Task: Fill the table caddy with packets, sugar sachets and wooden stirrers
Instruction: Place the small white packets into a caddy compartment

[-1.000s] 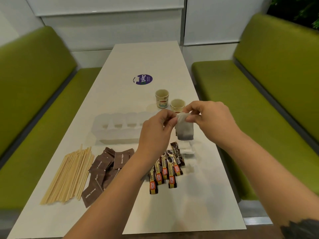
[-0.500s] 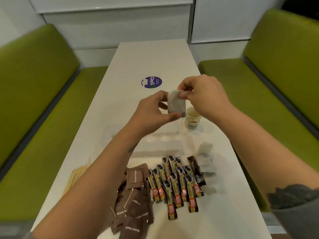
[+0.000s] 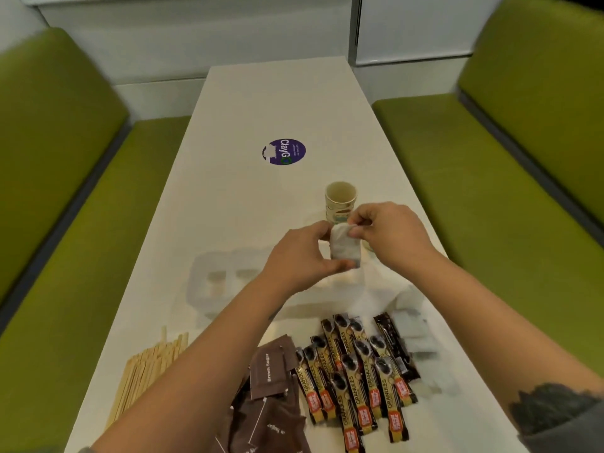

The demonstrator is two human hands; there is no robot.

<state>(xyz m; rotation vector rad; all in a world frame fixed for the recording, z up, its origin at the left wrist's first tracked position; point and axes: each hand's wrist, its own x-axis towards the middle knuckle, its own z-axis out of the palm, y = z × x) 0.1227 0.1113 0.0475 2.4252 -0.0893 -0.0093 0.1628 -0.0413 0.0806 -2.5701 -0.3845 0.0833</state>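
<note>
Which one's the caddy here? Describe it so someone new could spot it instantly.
Start at the long white table between the green benches. Just beyond the rows of coffee stick packets, partly behind the left hand, sits the caddy. It is the only translucent white tray, divided into compartments, unlike the paper cup behind it.

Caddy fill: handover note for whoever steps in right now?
Left hand and right hand: both pinch one white packet above the caddy.
Caddy: white, mid-table; visible compartments look empty.
Stirrers near left, brown sugar sachets beside them, coffee sticks centre, more white packets near right.
Done: nothing visibly loaded.
Left: everything, starting with the held packet.
</note>
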